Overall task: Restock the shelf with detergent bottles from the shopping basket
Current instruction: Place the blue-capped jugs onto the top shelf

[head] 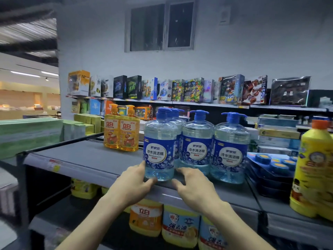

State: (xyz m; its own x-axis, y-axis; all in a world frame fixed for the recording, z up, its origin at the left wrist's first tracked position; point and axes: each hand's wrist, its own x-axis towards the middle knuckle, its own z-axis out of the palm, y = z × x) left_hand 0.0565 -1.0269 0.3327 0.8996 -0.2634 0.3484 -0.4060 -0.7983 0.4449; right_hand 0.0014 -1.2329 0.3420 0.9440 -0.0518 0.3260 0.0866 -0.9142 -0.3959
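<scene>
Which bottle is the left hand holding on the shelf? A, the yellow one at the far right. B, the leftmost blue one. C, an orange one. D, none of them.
B: the left hand curls round the base of the leftmost blue bottle, which stands at the front edge of the shelf.
</scene>
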